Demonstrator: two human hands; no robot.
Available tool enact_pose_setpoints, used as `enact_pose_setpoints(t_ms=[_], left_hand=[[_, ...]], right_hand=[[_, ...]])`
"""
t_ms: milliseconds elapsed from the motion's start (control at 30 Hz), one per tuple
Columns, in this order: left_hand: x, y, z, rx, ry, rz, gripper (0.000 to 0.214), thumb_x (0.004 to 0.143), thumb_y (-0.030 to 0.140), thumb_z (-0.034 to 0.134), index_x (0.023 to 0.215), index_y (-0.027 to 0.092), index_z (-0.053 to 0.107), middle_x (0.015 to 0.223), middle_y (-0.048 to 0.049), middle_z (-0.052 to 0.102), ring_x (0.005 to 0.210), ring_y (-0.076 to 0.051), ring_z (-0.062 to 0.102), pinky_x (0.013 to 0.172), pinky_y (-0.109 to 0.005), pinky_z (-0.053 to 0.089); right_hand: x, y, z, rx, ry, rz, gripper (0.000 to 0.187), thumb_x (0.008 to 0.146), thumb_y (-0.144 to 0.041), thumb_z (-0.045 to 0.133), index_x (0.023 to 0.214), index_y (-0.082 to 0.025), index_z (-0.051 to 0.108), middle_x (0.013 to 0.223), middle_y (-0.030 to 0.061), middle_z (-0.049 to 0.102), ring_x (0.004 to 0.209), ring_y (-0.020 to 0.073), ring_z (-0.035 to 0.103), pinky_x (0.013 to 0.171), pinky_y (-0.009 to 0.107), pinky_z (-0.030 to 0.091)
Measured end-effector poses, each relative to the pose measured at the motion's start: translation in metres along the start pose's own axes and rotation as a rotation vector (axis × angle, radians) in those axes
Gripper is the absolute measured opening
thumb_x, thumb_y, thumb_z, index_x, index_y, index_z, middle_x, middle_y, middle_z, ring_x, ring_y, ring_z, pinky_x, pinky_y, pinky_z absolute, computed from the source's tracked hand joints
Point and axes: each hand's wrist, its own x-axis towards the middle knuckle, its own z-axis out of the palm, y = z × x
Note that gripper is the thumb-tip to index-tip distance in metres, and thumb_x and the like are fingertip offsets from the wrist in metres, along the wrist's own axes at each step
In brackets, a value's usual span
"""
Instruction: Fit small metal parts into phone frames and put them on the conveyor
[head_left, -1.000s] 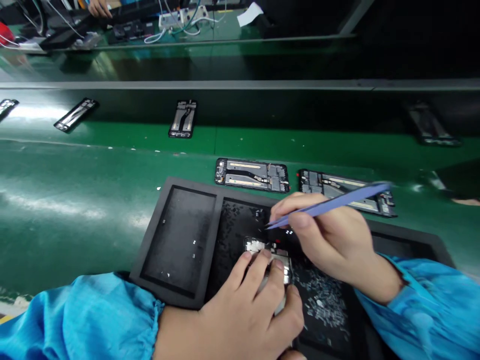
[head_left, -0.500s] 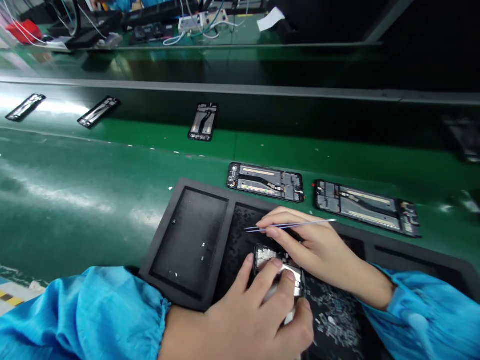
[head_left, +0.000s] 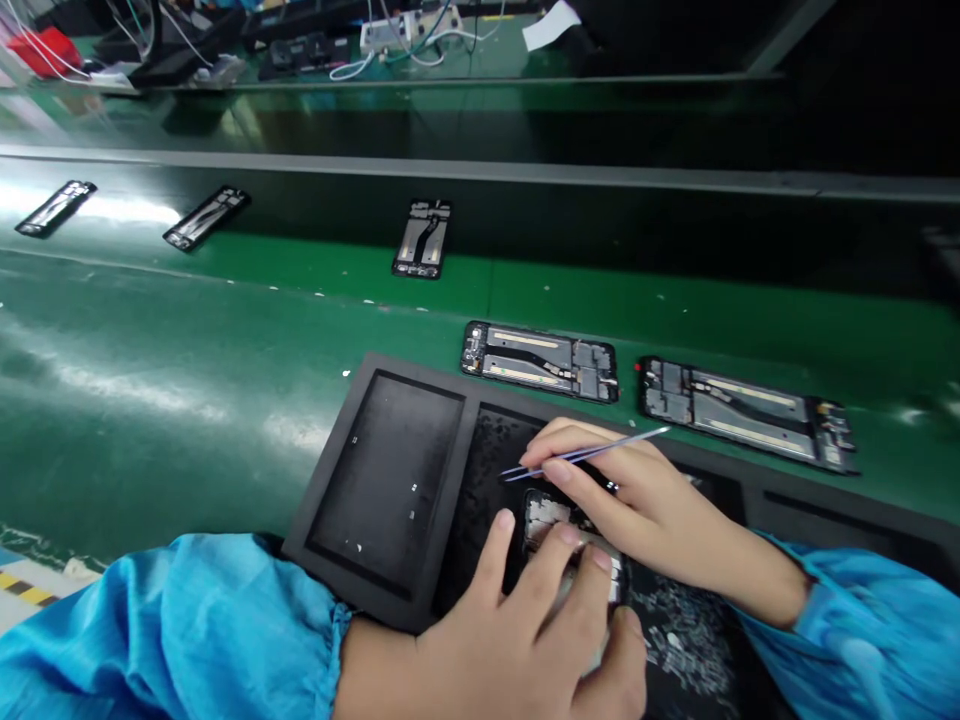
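Note:
My left hand (head_left: 532, 630) lies over an opened phone (head_left: 544, 515) in the black tray (head_left: 453, 490), fingers apart across it and thumb along its right side, holding it in place. Much of the phone is hidden beneath that hand. Just above it, my right hand (head_left: 637, 500) pinches a pair of thin metal tweezers (head_left: 581, 455) between thumb and fingers. Their tips point left over the dark tray floor, clear of the phone and slightly apart, with nothing visible between them. Small clear pieces (head_left: 686, 645) lie scattered to the right of my left hand.
Two opened phones, one behind the tray (head_left: 536, 360) and another farther right (head_left: 750, 410), lie on the green surface. Several more lie along the back, among them a phone (head_left: 422, 240) near the middle. Beyond a raised ledge are a power strip (head_left: 409, 32) and cables.
The tweezers have tilted, their tips a little lower. My left hand stays on the phone. The whole view has shifted slightly.

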Motion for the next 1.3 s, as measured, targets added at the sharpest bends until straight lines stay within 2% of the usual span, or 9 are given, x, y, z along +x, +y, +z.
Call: enact_pose_setpoints(t_ms=[133,267,467,600,867,1000,1133,1233,1300], left_hand=[[0.000,0.006,0.005,0.039,0.059,-0.052,0.034,0.097,0.030,0.056,0.124,0.009,0.065,0.137,-0.0200,0.065,0.127,-0.037,0.063,0.118,-0.057,0.035],[0.004,0.003,0.000,0.031,0.009,-0.046,0.033,0.098,0.029,0.056,0.123,0.010,0.066,0.137,-0.0167,0.066,0.127,-0.035,0.063,0.119,-0.055,0.035],[0.005,0.003,-0.003,0.027,-0.010,-0.041,0.032,0.099,0.029,0.055,0.124,0.011,0.066,0.133,-0.0147,0.069,0.124,-0.035,0.065,0.118,-0.055,0.037],[0.005,0.003,-0.002,0.015,-0.001,-0.053,0.031,0.098,0.029,0.057,0.121,0.012,0.068,0.130,-0.0135,0.070,0.123,-0.035,0.066,0.117,-0.054,0.039],[0.005,0.002,-0.004,0.023,-0.065,-0.002,0.036,0.099,0.029,0.054,0.127,0.009,0.064,0.133,-0.0204,0.066,0.124,-0.038,0.064,0.117,-0.059,0.035],[0.004,-0.001,-0.006,0.025,-0.061,0.013,0.036,0.100,0.030,0.053,0.128,0.010,0.064,0.132,-0.0199,0.067,0.122,-0.039,0.066,0.115,-0.058,0.036],[0.004,-0.005,-0.012,0.028,-0.120,0.076,0.050,0.100,0.039,0.054,0.137,0.006,0.057,0.138,-0.0229,0.062,0.127,-0.043,0.061,0.117,-0.061,0.030],[0.004,-0.007,-0.015,0.027,-0.188,0.094,0.069,0.102,0.059,0.044,0.143,0.004,0.050,0.146,-0.0268,0.054,0.135,-0.045,0.053,0.120,-0.061,0.025],[0.004,-0.007,-0.015,0.016,-0.185,0.087,0.080,0.100,0.070,0.037,0.142,0.004,0.050,0.147,-0.0274,0.052,0.137,-0.046,0.050,0.120,-0.061,0.024]], right_hand=[[0.004,-0.008,0.001,0.011,-0.051,0.032,0.019,0.100,-0.026,0.056,0.100,-0.023,0.075,0.096,0.0042,0.078,0.087,0.0167,0.076,0.075,0.027,0.061],[0.004,-0.011,0.003,0.020,-0.053,0.041,0.018,0.099,-0.026,0.059,0.099,-0.023,0.076,0.096,0.0045,0.079,0.087,0.0172,0.076,0.074,0.027,0.062],[0.002,-0.009,0.011,0.029,-0.039,-0.092,0.015,0.098,-0.019,0.059,0.103,-0.021,0.074,0.091,0.0039,0.079,0.081,0.0170,0.073,0.070,0.029,0.060],[0.002,-0.007,0.013,0.018,-0.055,-0.105,0.016,0.098,-0.018,0.059,0.105,-0.021,0.073,0.093,0.0037,0.079,0.082,0.0168,0.072,0.071,0.030,0.059],[0.001,-0.006,0.014,0.014,-0.052,-0.118,0.015,0.099,-0.018,0.059,0.105,-0.022,0.073,0.093,0.0040,0.079,0.082,0.0169,0.071,0.071,0.031,0.060],[0.004,-0.009,0.015,0.011,-0.044,-0.203,0.015,0.098,-0.016,0.060,0.104,-0.022,0.073,0.091,0.0037,0.079,0.079,0.0166,0.071,0.070,0.031,0.059],[0.005,-0.013,0.007,0.015,-0.018,-0.256,0.015,0.098,-0.016,0.060,0.104,-0.022,0.072,0.088,0.0030,0.078,0.075,0.0162,0.071,0.068,0.031,0.059],[-0.004,-0.014,-0.007,0.025,0.143,-0.109,0.016,0.101,-0.019,0.056,0.098,-0.025,0.070,0.085,0.0012,0.076,0.074,0.0158,0.072,0.066,0.029,0.059],[-0.012,-0.013,-0.015,0.043,0.259,0.011,0.022,0.104,-0.023,0.049,0.094,-0.026,0.068,0.084,0.0007,0.075,0.076,0.0158,0.073,0.065,0.028,0.060]])
